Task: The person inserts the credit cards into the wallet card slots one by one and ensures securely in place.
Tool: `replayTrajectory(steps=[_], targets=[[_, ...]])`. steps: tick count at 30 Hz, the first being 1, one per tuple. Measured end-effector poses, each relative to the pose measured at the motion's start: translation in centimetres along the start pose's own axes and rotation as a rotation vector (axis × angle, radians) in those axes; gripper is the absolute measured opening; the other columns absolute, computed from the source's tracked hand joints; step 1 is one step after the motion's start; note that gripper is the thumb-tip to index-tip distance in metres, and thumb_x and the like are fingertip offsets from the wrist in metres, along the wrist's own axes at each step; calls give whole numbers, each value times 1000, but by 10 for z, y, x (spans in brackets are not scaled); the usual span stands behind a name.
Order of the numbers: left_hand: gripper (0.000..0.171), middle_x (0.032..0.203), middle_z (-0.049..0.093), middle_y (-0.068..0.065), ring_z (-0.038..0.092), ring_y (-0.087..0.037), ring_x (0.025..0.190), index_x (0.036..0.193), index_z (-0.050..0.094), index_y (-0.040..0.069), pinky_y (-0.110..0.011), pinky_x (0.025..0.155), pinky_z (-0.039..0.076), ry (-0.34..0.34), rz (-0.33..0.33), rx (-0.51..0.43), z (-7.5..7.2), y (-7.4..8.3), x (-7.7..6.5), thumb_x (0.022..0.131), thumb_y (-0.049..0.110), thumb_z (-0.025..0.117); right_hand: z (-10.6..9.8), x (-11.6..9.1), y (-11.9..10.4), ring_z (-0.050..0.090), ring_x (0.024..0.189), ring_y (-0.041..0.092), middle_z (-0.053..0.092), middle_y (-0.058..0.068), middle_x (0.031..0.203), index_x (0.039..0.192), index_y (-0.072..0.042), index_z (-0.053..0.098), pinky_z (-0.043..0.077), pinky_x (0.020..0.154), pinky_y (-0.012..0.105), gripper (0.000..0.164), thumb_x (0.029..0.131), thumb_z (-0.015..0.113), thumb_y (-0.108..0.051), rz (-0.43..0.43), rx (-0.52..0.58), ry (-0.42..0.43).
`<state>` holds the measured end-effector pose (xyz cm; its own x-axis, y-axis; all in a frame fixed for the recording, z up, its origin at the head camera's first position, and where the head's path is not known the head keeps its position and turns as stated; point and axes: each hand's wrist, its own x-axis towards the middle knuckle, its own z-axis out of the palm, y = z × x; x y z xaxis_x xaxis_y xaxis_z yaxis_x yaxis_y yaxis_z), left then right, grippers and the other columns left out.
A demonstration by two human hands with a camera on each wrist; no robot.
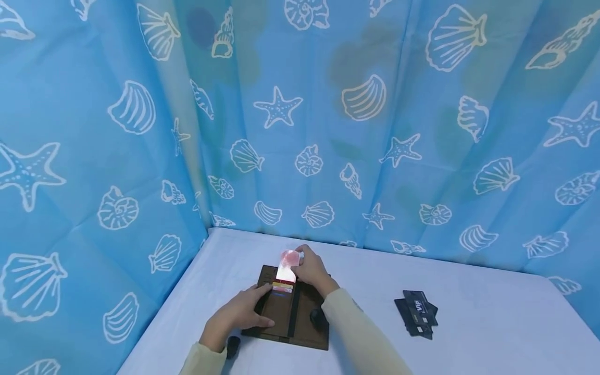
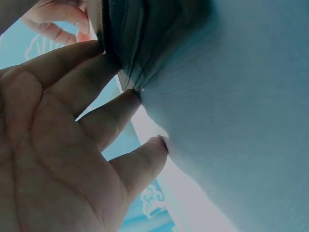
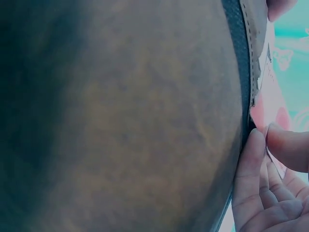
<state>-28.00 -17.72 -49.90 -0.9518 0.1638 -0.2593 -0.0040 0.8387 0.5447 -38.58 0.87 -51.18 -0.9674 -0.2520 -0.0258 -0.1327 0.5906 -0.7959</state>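
Observation:
An open brown leather organizer (image 1: 281, 315) lies on the white table, a dark elastic band (image 1: 294, 312) running down its middle. My right hand (image 1: 311, 268) pinches a shiny white-and-pink card (image 1: 287, 266) between thumb and fingers at the card slots. Colourful cards (image 1: 283, 287) show at the slot opening below it. In the right wrist view, the pinched card (image 3: 270, 108) is partly hidden behind the cover's edge. My left hand (image 1: 241, 312) rests on the organizer's left side, fingers extended. In the left wrist view its fingertips touch the organizer's edge (image 2: 125, 79) and the tabletop.
Several black cards (image 1: 419, 314), one marked VIP, lie in a loose overlapping pile to the right on the white tabletop (image 1: 356, 271). A blue curtain (image 1: 323, 125) with white shell and starfish prints hangs behind and to the left of the table.

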Motion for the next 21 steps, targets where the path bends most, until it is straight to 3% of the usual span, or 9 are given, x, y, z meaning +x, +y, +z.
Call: replayTrajectory(steps=[9, 21], targets=[[86, 150, 45, -19, 44, -44, 136, 147, 47, 18, -67, 104, 41, 6, -11, 14, 2, 0, 3, 73, 38, 87, 2, -1, -3, 61, 75, 18, 61, 10, 98, 136, -9, 45, 60, 70, 31, 49, 93, 68, -16, 8, -15, 24], [87, 151, 45, -20, 43, -45, 137, 147, 47, 17, -67, 105, 41, 10, -24, 15, 4, -4, 3, 73, 37, 87, 1, 0, -5, 60, 75, 19, 62, 10, 97, 138, -9, 50, 58, 70, 32, 48, 93, 67, -13, -62, -65, -34]])
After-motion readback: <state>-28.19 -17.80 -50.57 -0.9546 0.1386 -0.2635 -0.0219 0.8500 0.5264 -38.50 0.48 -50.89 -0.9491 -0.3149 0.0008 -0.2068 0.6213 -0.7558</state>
